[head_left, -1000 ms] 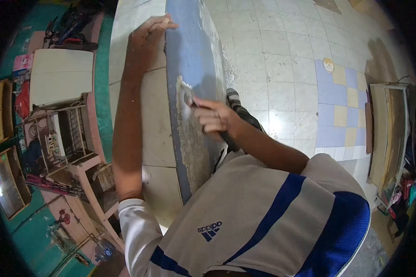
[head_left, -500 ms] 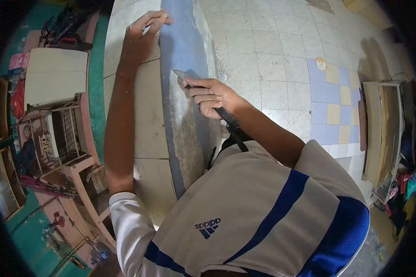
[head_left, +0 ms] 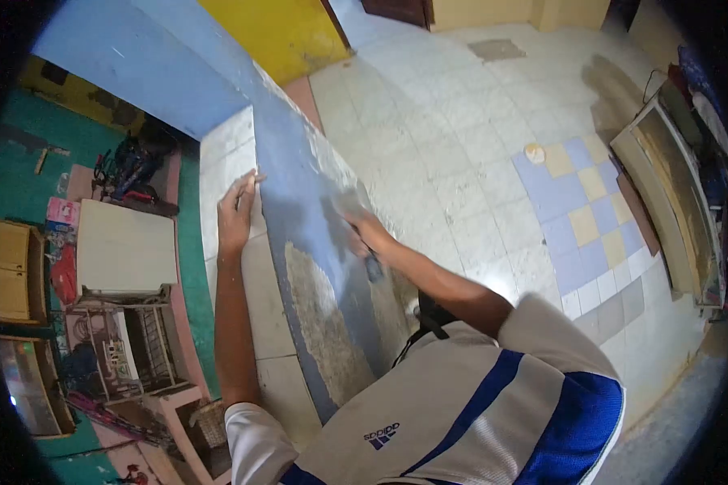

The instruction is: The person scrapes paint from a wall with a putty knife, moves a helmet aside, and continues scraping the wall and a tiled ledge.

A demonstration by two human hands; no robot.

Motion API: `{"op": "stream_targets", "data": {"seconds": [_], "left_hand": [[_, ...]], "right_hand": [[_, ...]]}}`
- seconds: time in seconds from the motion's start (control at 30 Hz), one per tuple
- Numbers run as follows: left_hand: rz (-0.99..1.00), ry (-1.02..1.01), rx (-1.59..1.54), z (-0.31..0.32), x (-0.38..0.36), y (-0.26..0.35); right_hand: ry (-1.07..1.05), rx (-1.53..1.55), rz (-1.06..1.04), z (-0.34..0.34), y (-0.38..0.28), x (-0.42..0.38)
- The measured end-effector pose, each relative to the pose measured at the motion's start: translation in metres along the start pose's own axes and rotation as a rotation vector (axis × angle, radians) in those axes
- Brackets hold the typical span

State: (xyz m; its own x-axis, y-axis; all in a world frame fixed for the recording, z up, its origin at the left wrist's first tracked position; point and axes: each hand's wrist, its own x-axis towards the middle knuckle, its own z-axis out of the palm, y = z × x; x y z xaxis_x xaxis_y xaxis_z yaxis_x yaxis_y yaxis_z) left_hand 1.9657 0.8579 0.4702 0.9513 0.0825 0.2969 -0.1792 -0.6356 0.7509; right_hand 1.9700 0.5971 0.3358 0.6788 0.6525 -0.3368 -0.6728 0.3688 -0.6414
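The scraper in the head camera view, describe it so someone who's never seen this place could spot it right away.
Find the tall blue wall edge running up the middle of the picture, with a rough grey patch where paint is gone. The right hand presses on its face above that patch. The scraper is the dark handle poking out below that fist, the only tool on the wall; its blade is blurred.

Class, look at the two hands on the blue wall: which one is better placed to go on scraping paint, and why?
Right. The right hand already grips the scraper against the blue wall, just above the bare patch. The left hand lies flat on the wall's edge, seemingly bracing.
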Motion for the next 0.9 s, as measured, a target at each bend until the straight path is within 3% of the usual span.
{"op": "stream_targets", "data": {"seconds": [0.07, 0.1, 0.2, 0.33, 0.47, 0.63, 0.73, 0.8, 0.9], "left_hand": [[0.024, 0.018, 0.006, -0.002, -0.002, -0.005], [0.054, 0.023, 0.030, -0.003, 0.000, -0.010], [0.040, 0.052, 0.066, -0.004, 0.003, -0.007], [-0.003, 0.096, 0.080, 0.000, 0.002, 0.009], [0.021, 0.165, 0.164, 0.008, 0.006, 0.011], [0.172, 0.262, 0.479, 0.016, 0.006, 0.036], [0.241, 0.378, 0.592, 0.013, 0.019, 0.101], [0.187, 0.611, 0.449, 0.014, 0.017, 0.169], [0.402, 0.823, 0.575, 0.003, -0.006, 0.252]], "right_hand": [[0.220, -0.114, 0.138, -0.074, 0.038, -0.012], [0.282, -0.017, 0.176, -0.117, 0.054, -0.021], [0.538, 0.088, 0.137, -0.224, 0.072, -0.064], [0.778, 0.318, 0.022, -0.303, 0.038, -0.097], [0.787, 0.388, -0.088, -0.338, -0.003, -0.068], [0.547, 0.257, 0.015, -0.296, -0.082, -0.013], [0.286, 0.057, 0.045, -0.263, -0.144, -0.017], [0.205, -0.050, 0.082, -0.265, -0.173, -0.020], [0.339, -0.070, 0.122, -0.307, -0.177, 0.000]]}}
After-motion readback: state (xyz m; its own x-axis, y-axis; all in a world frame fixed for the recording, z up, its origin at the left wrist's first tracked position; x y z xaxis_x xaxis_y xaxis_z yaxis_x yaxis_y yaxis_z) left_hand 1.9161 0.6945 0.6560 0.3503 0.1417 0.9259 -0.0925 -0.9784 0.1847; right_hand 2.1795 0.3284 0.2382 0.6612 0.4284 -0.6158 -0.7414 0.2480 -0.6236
